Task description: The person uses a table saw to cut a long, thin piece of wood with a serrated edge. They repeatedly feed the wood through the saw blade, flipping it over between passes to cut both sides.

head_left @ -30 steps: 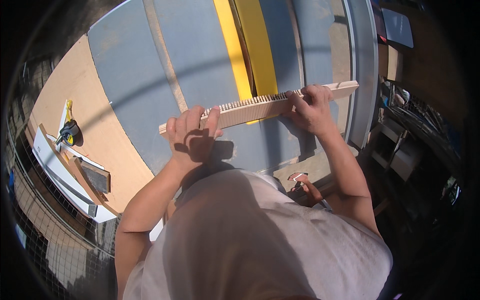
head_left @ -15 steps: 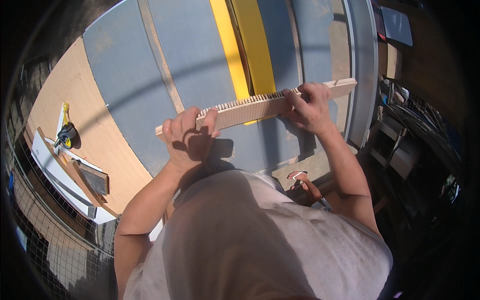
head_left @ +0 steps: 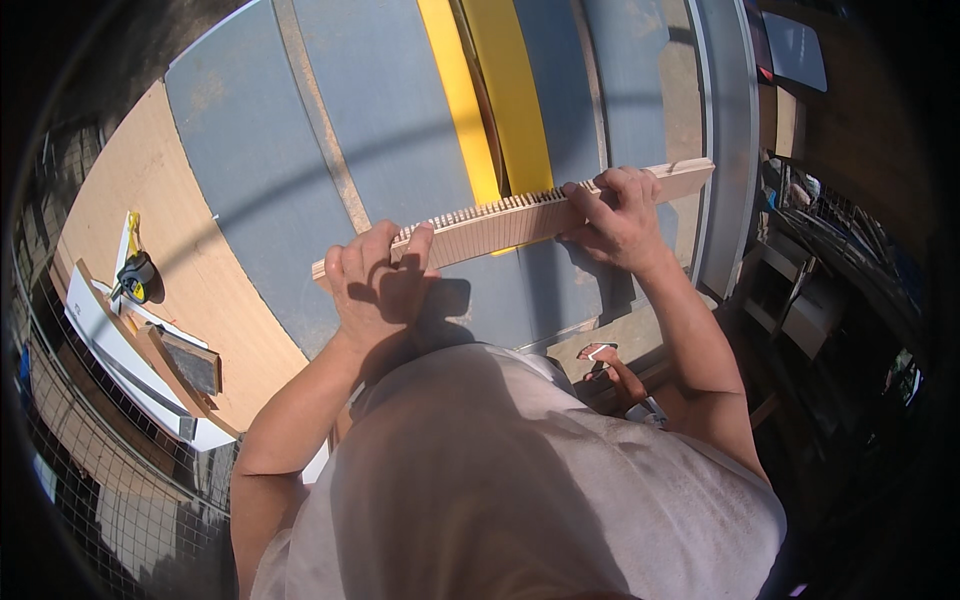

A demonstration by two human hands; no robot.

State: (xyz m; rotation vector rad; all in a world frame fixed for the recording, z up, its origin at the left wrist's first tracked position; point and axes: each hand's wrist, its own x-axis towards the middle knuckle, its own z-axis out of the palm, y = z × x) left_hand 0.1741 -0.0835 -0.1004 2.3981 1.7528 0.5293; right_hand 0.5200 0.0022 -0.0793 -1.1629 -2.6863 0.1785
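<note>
A long strip of plywood (head_left: 490,231) with a row of narrow saw cuts along its middle spans between my two hands, above a blue-grey saw table. My left hand (head_left: 378,280) grips it near its left end, fingers bent over the top edge. My right hand (head_left: 622,220) holds it right of the cuts, thumb and fingers closed round it; the bare right end sticks out past the hand. Under and beyond the strip runs the yellow insert (head_left: 508,95), with a dark slot along it. No blade can be made out in the slot.
On a light wood board (head_left: 180,240) at the left lies a yellow and black tape measure (head_left: 137,272). Near it are a white panel (head_left: 88,305) and wood pieces (head_left: 165,362). A metal rail (head_left: 728,130) edges the table's right; dark clutter lies beyond.
Both hands keep their hold on the plywood strip. The strip and hands have barely shifted, while the whole view has moved very slightly.
</note>
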